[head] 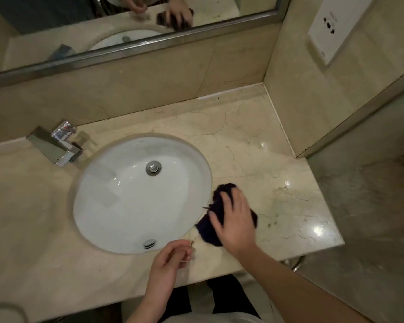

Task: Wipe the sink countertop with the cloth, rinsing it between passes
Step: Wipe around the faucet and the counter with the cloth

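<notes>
From the head view, the right hand [234, 220] presses flat, fingers spread, on the dark bunched cloth [208, 231], which lies on the beige marble countertop [254, 141] against the right rim of the white oval sink basin [117, 206]. The left hand [170, 257] hovers at the front edge, loosely curled; something thin may sit at its fingertips, too small to tell. Glints near the right edge suggest wiped, wet stone. The left stretch, beside the square chrome faucet [54, 145], looks dull and probably remains. No water runs.
</notes>
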`<move>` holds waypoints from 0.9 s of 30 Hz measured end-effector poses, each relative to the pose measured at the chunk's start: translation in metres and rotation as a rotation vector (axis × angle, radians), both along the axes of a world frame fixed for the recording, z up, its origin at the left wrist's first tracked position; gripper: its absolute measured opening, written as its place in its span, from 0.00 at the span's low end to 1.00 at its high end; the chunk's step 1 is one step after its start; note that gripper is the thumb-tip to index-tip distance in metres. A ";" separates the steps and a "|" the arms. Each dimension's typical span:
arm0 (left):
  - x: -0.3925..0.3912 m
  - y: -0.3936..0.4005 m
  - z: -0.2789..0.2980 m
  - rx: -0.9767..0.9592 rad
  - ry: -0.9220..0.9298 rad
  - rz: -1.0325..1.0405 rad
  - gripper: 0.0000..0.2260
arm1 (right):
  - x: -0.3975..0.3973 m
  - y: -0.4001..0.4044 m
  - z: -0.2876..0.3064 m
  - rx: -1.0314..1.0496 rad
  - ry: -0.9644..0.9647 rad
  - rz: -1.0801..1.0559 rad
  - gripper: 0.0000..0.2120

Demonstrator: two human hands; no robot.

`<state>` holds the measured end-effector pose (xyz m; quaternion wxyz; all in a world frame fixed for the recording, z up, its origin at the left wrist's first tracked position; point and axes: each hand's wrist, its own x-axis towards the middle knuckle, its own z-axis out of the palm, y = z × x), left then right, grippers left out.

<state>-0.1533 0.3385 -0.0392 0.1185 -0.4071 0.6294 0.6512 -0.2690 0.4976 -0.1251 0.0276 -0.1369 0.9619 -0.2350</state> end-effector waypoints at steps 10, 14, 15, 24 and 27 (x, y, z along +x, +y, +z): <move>0.008 -0.010 0.002 -0.002 0.017 0.007 0.09 | -0.076 0.060 0.012 0.069 0.043 -0.065 0.18; 0.019 -0.022 0.003 -0.023 0.012 0.051 0.09 | -0.100 0.083 0.012 0.085 0.061 -0.370 0.20; 0.022 -0.024 0.003 -0.027 0.008 0.065 0.09 | -0.098 0.072 0.010 0.081 0.062 -0.423 0.20; 0.036 -0.031 -0.002 -0.060 -0.027 0.053 0.09 | 0.034 -0.076 -0.001 0.076 0.086 0.242 0.16; 0.035 -0.035 0.001 -0.075 0.001 0.053 0.09 | 0.016 -0.060 0.011 0.000 0.036 0.204 0.18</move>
